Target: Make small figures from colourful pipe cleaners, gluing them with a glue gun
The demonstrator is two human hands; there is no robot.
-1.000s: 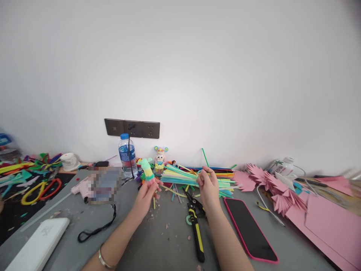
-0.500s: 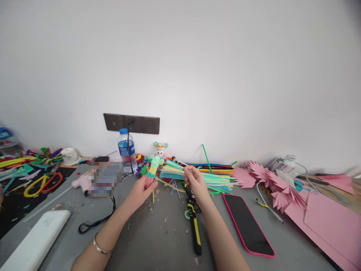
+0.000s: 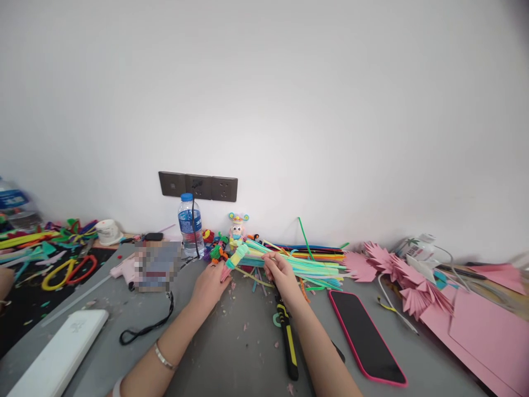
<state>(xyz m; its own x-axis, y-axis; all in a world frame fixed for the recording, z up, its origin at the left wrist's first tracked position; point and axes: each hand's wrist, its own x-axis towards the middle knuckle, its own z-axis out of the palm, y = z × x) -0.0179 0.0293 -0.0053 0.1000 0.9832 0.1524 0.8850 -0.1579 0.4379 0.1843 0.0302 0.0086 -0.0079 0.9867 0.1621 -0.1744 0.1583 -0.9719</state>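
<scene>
My left hand (image 3: 212, 286) is closed round the lower, pink end of a small pipe-cleaner figure (image 3: 237, 255) in pale green, yellow and pink. The figure leans to the right, toward my other hand. My right hand (image 3: 280, 273) is pinched just to the right of the figure; whatever its fingertips hold is too small to make out. Behind both hands lies a pile of pale green and blue pipe cleaners (image 3: 318, 267). Pliers with black and yellow handles (image 3: 288, 342) lie under my right wrist, their jaws hidden by the hand.
A small doll (image 3: 237, 229) and a water bottle (image 3: 190, 226) stand by the wall. A pink-cased phone (image 3: 367, 336) and folded pink paper (image 3: 425, 286) lie on the right. Leftward are a white power bank (image 3: 61, 347), a pink glue gun (image 3: 123, 269) and scissors (image 3: 78, 271).
The figure in my left hand has tipped from nearly upright over to the right. My right hand has moved a little left and closer to it. The whole view has shifted slightly.
</scene>
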